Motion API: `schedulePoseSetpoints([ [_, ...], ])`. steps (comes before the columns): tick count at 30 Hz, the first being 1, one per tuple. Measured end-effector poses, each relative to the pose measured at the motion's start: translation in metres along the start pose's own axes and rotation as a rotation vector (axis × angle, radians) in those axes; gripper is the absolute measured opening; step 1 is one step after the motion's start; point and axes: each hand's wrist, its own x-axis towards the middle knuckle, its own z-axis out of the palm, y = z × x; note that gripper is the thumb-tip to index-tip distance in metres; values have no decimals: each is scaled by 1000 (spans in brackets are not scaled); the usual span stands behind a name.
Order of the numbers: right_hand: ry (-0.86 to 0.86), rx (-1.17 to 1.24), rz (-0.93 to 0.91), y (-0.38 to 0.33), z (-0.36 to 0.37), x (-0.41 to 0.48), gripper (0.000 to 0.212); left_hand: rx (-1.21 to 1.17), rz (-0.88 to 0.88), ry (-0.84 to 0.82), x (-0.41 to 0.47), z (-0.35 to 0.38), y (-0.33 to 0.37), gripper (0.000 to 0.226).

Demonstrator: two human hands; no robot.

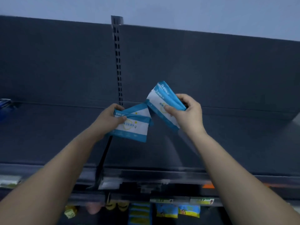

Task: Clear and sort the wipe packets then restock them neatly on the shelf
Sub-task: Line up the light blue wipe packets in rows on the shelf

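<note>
Where both bare arms reach up to the top shelf, the left grip (108,118) holds a fanned pair of wipe packets (135,125), blue and white, by its left end, thumb on the front face and fingers curled behind. The right grip (190,111) clamps a second bundle of wipe packets (162,103), thumb across the white front panel and fingers wrapped round the blue end seams; the count in this bundle cannot be read. Both lots are held tilted over the shelf deck (227,143), and their near corners meet, as seen, just in front of the slotted upright (117,62). The dark back panel (211,70) rises behind them. A blurred blue object (4,104) lies at the far left of the same deck. Along the front edge below run price label strips (202,201) and an orange tag (208,186). On the lower shelf hang or stand blue-and-yellow packs (189,210), with a column of blue packs (139,213) to their left; finer detail is blurred.
</note>
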Motion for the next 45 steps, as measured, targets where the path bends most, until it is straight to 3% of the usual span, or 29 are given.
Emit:
schedulePoseSetpoints([
  [3,-66,-1,12,9,-6,26,29,34,-2,-36,43,20,3,16],
  [11,-475,-219,233,51,0,64,27,29,1,-171,121,62,1,16],
  [19,-620,-400,238,83,25,96,33,-8,82,-13,139,83,-23,33],
  [22,-640,-540,204,93,34,108,44,-187,-39,93,132,87,-26,29],
  [25,-627,-593,168,98,40,116,52,-329,-192,133,123,90,-24,51],
  [28,-538,-534,104,105,46,116,54,-304,-223,-24,122,90,-24,89],
  [31,-313,-613,131,115,47,114,70,-264,-248,-133,128,88,-23,117],
  [34,-302,-612,326,118,42,114,96,-295,-253,-119,131,89,-22,117],
  [38,-439,-110,452,114,37,115,95,-358,-156,-112,125,98,-19,99],
  [42,-384,-76,281,119,37,112,108,-319,76,-1,121,104,-21,89],
  [45,-358,-108,187,125,36,110,110,-251,134,-35,121,104,-26,109],
])
